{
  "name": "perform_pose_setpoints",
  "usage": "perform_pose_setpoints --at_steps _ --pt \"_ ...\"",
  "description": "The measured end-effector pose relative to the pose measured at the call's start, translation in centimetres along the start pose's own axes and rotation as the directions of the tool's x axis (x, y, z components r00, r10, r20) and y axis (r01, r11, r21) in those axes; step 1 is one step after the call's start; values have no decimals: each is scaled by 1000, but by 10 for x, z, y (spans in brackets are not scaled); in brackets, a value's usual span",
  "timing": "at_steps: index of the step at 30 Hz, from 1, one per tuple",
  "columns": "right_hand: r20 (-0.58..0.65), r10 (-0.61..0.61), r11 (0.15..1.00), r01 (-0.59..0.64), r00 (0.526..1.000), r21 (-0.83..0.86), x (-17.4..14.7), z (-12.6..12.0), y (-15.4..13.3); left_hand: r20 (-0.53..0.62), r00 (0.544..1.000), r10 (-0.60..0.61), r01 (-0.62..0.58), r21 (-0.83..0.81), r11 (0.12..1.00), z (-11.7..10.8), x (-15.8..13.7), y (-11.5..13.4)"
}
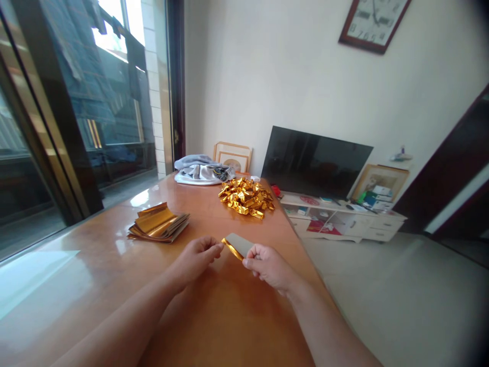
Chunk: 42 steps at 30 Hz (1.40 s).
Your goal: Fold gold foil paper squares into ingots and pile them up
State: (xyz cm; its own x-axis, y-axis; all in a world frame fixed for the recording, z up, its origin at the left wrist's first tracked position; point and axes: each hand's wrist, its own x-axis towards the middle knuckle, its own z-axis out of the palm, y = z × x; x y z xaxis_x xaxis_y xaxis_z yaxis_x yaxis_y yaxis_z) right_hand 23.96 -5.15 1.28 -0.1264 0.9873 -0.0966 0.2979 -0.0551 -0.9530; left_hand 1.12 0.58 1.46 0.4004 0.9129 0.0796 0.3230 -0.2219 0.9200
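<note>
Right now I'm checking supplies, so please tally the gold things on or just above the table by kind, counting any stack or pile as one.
Stack of gold sheets: 1
Pile of gold pieces: 1
Gold-edged sheet in the right hand: 1
Total: 3

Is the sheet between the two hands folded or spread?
Partly folded: the sheet shows a gold strip along the near edge of its grey face.

— Your left forearm (141,311) is bare, isn't it?
— Yes, and so is your right forearm (319,316); both are rounded, broad at the near end and tapering.
— And further along?
— Your left hand (199,258) and right hand (270,266) are bare too.
</note>
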Motion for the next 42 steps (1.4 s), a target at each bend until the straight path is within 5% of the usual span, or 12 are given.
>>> perform_pose_setpoints --at_steps 7,13,17,21,26,29,34,42 --pt "51 -24 999 21 998 47 -5 10 -7 146 989 -21 54 -228 972 14 -5 2" --pt "70 -12 1000 10 997 22 -5 15 -5 57 997 52 -36 -250 968 17 -1 -1" --pt "6 -7 998 7 1000 58 -1 13 0 -149 981 126 -142 -102 985 16 -1 -1" --pt "-103 -30 999 32 994 15 6 12 7 -269 913 307 -227 290 930 10 -4 0" --pt "-328 -310 913 184 892 -363 6 8 5 -29 917 399 -296 622 725 7 -8 5" --pt "-259 -494 761 268 830 -590 -1 8 -2 105 913 395 -359 669 651 12 -9 7" --pt "-12 -500 602 337 866 -724 -6 14 -6 214 900 381 -420 665 617 22 -12 6" --pt "102 -382 578 324 918 -749 -1 13 6 284 889 360 -456 625 633 28 -18 7"
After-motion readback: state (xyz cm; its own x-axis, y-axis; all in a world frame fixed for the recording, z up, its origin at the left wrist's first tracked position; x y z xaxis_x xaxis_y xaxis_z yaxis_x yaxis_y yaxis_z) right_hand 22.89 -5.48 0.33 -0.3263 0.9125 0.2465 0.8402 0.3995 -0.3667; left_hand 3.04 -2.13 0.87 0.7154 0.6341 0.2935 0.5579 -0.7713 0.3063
